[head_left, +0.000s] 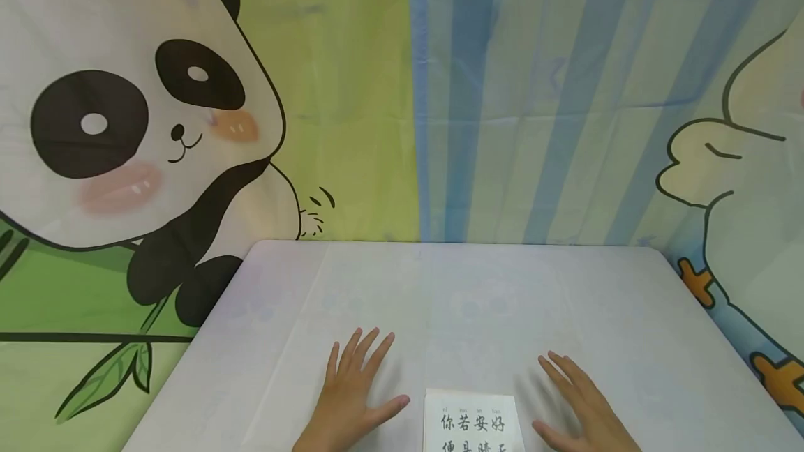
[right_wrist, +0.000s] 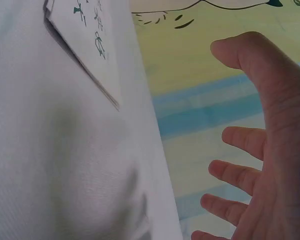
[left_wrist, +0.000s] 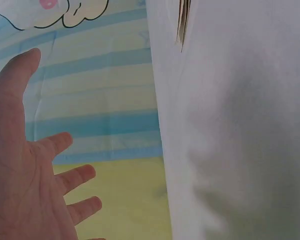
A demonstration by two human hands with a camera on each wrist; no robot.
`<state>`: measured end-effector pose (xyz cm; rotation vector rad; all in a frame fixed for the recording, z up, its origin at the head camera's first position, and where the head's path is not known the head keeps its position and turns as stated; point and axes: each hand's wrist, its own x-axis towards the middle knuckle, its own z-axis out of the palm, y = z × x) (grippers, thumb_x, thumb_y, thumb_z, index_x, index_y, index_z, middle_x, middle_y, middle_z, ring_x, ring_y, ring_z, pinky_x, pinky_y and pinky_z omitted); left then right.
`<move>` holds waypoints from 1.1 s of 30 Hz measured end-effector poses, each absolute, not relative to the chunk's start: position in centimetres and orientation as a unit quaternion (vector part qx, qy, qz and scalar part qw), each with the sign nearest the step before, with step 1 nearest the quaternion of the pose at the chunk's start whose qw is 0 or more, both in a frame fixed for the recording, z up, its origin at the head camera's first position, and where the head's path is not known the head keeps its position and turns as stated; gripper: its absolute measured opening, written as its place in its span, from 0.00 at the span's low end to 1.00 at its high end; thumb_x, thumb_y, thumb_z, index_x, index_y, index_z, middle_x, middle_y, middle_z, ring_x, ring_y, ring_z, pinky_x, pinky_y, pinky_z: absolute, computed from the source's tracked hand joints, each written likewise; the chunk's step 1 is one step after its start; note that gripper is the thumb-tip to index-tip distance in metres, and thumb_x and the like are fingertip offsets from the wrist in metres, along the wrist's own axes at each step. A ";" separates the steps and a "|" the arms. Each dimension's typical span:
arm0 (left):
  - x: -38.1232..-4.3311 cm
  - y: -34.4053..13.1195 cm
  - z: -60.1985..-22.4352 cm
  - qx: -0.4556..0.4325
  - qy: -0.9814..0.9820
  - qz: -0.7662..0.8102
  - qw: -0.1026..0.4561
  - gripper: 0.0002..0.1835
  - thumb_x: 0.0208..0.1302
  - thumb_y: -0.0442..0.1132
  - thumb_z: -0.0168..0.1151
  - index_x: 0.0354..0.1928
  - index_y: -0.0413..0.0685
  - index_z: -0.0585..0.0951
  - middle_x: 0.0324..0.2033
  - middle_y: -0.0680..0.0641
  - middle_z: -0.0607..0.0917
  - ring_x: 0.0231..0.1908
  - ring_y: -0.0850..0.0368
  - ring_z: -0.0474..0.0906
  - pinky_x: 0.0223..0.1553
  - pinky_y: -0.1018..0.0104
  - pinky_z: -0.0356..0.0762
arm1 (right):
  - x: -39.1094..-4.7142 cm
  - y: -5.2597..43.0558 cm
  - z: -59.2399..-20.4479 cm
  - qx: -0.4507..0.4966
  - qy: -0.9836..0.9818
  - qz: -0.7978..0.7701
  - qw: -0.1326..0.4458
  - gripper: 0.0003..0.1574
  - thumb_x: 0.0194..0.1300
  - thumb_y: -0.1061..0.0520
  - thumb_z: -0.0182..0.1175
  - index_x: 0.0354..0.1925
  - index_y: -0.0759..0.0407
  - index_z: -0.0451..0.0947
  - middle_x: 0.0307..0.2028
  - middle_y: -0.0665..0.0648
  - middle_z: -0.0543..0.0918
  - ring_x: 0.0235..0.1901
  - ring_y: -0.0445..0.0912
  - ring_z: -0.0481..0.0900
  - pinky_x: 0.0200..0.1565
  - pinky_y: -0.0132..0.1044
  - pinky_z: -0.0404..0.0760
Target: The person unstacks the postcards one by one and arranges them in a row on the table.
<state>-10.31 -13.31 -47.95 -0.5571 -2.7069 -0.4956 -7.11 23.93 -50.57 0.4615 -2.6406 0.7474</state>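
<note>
Grip empty and fingers spread, the left hand point(head_left: 350, 396) and right hand point(head_left: 589, 407) have the flat, white, black-lettered paper booklet point(head_left: 472, 408) at three and nine o'clock respectively.

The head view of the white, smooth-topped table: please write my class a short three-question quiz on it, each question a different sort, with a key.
1. Multiple choice. What lies between the person's bare left hand and bare right hand?
A) A red plastic cup
B) A white paper stack with dark written characters
C) A metal spoon

2. True or false? Both hands are touching that stack.

3. Fill in the blank. The large black-and-white animal at the left of the colourful cloth backdrop is a ____.

Key:
1: B.
2: False; a gap shows between the stack and each hand.
3: panda.
</note>
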 end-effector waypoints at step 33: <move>-9.6 -11.5 -52.7 -0.312 -0.934 -0.144 0.096 0.51 0.51 0.79 0.53 0.71 0.56 0.64 0.64 0.50 0.72 0.64 0.47 0.68 0.57 0.42 0.69 | -7.4 23.3 -55.3 0.293 -0.891 0.301 0.173 0.66 0.30 0.40 0.79 0.67 0.59 0.67 0.62 0.58 0.71 0.68 0.28 0.49 0.62 0.32 0.64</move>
